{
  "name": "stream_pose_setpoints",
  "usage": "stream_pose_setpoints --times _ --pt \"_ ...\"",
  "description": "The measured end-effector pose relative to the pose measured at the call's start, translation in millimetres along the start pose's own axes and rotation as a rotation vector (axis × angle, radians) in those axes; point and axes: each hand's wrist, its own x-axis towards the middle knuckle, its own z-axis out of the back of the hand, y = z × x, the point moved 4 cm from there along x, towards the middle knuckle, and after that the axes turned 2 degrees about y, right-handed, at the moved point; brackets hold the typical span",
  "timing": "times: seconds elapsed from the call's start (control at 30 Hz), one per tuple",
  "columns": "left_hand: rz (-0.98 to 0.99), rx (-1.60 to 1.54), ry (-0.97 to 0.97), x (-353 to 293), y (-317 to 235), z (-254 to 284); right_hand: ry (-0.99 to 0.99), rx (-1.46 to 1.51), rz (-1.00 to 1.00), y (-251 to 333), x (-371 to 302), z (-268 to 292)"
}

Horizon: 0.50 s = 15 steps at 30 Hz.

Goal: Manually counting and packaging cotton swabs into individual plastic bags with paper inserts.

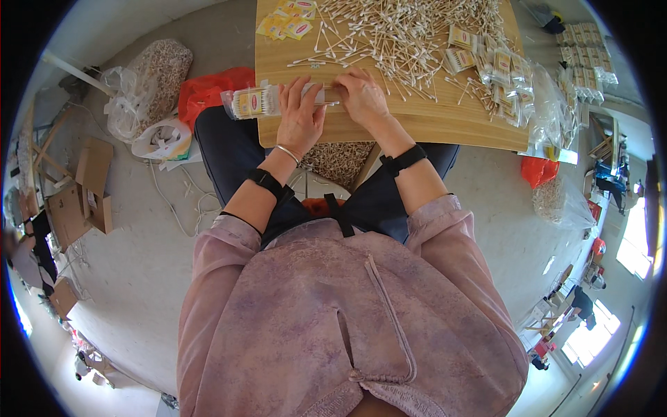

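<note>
Item: clear plastic packet of cotton swabs [260, 101], lying flat near the front edge of the wooden table [431, 125], its length running left to right.
Handling (judged): light, the film soft and likely slippery; the sticks inside are thin and would bend or spill if squeezed hard. Best taken along the long sides or at the open end, not pinched in the middle.
Left hand [300, 118]: palm down, fingers spread and nearly flat, pressing on the packet's right end rather than closed around it.
Right hand [361, 94]: fingers curled at the packet's mouth (a bundle of sticks seems to sit under them, though I cannot tell how firmly it is gripped).
Position: packet lies under and to the left of the left hand, touching both hands.
Surroundings: loose swab pile [403, 31] beyond the hands; filled packets [500, 69] to the right; yellow labels [286, 24] at the far left corner.
</note>
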Motion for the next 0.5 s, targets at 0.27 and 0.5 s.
stream_pose_setpoints --times 0.27,0.5 --pt "-0.021 -0.012 0.062 -2 6 -5 -0.339 -0.065 -0.061 -4 12 10" --pt "-0.026 -0.038 0.030 -2 5 -4 -0.262 -0.046 0.019 -3 6 -5"
